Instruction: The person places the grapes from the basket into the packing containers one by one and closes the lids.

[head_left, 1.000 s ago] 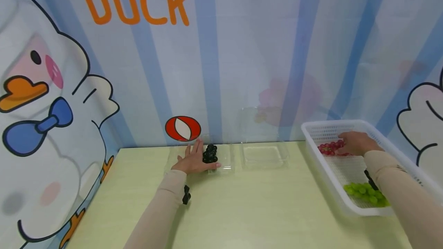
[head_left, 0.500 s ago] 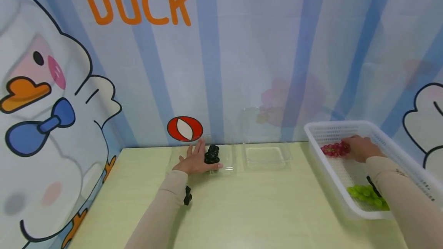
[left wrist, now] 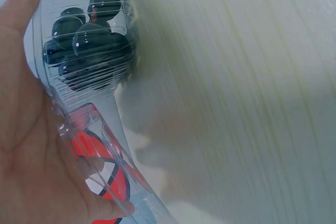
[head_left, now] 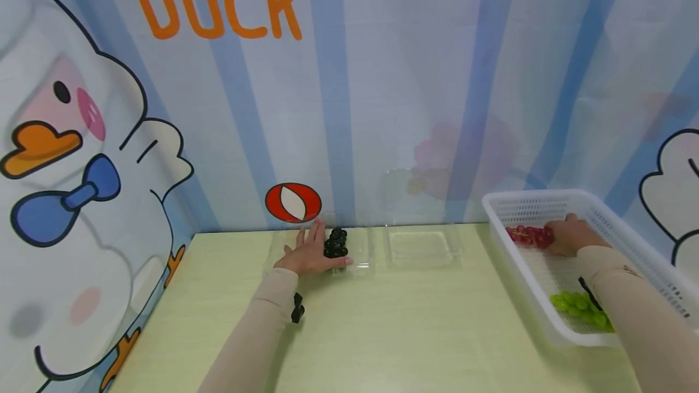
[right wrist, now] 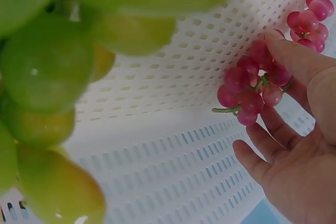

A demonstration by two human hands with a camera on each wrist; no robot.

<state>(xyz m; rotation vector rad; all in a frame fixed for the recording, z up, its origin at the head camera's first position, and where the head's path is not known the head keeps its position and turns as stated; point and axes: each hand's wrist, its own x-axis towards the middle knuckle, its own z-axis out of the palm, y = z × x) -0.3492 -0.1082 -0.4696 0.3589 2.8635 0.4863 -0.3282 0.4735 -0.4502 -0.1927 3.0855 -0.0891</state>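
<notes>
My left hand (head_left: 308, 253) is spread over the left side of a clear plastic clamshell box (head_left: 360, 255), its fingers nearly straight. Dark grapes (head_left: 335, 242) lie in the box, and the left wrist view shows them through its ribbed wall (left wrist: 89, 77). Inside the white basket on the right, my right hand (head_left: 576, 236) holds a bunch of red grapes (right wrist: 252, 85) between thumb and fingers, low over the perforated bottom. Another red bunch (right wrist: 312, 22) lies just beyond it. Green grapes (head_left: 581, 309) sit at the basket's near end, partly covered by my right forearm.
A second clear clamshell box (head_left: 420, 246) stands right of the first, its lid up against the printed curtain (head_left: 393, 77). The white basket (head_left: 526, 287) has raised slotted walls. Pale wood tabletop (head_left: 404, 326) stretches in front of the boxes.
My right hand has drawn slightly inward at the red grapes, fingers now lower around the bunch. My left hand stays at the box. The head view has shifted slightly.
</notes>
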